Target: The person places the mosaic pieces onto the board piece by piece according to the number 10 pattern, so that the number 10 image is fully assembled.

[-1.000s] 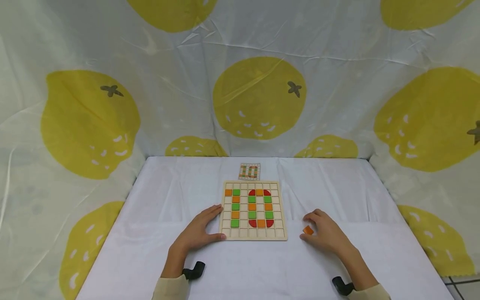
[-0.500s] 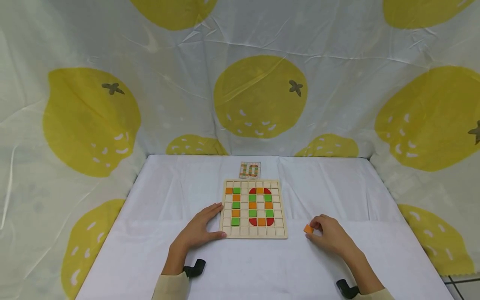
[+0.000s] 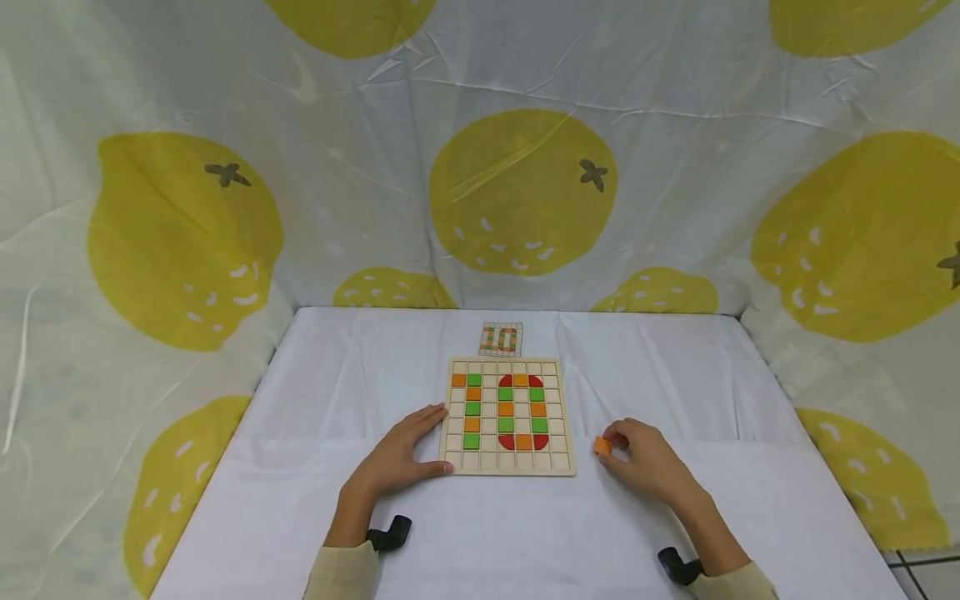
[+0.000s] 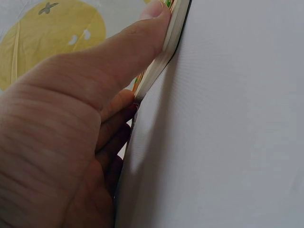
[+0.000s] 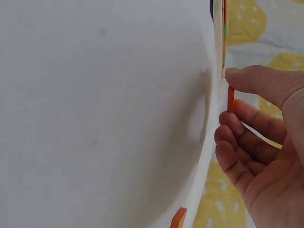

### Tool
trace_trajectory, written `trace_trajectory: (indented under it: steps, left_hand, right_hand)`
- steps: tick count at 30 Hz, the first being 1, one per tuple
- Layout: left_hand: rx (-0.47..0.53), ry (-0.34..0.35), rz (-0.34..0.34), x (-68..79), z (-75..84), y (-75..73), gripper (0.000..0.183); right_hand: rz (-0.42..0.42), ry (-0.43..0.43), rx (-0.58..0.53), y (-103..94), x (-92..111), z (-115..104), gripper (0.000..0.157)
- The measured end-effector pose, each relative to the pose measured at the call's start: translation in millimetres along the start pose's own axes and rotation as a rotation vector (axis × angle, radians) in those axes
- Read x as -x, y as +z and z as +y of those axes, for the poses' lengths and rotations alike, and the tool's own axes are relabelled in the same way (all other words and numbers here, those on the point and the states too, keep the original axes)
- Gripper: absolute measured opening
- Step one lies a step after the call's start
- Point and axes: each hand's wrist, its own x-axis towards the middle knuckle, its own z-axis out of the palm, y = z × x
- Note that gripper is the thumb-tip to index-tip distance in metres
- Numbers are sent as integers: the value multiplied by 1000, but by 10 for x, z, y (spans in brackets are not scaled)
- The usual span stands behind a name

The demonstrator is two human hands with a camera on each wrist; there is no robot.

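A wooden grid board [image 3: 491, 461] lies on the white cloth, with orange, green and red tiles forming a "10". My left hand [image 3: 401, 450] rests at its left side, thumb on the near left corner and fingertips along the left edge. In the left wrist view the thumb [image 4: 128, 54] presses over the board's rim. To the right of the board, my right hand [image 3: 648, 458] pinches an orange square tile [image 3: 602, 446]. The right wrist view shows that tile edge-on between thumb and index finger, the other fingers curled loosely below.
Behind the board lies a small pattern card [image 3: 501, 339] printed with the same "10". Another orange piece [image 5: 178, 218] shows at the bottom of the right wrist view. A lemon-print cloth [image 3: 521, 192] hangs at the back and sides of the table [image 3: 480, 542].
The right hand first drew back slightly, then moved left toward the board with the orange tile. The left hand stays at the board's edge.
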Motion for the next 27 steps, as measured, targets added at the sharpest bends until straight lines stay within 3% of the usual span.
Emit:
trace_trajectory:
  steps: [12, 20, 27]
  left_hand:
    - [-3, -19, 2, 6, 14, 0, 98]
    - [5, -17, -1, 11, 14, -10, 98]
    - [10, -8, -8, -3, 6, -7, 98]
  right_hand:
    - [31, -38, -45, 106, -261, -279, 20]
    - [-5, -67, -131, 255, -473, -630, 23]
    - [-31, -162, -167, 488, -660, -962, 23]
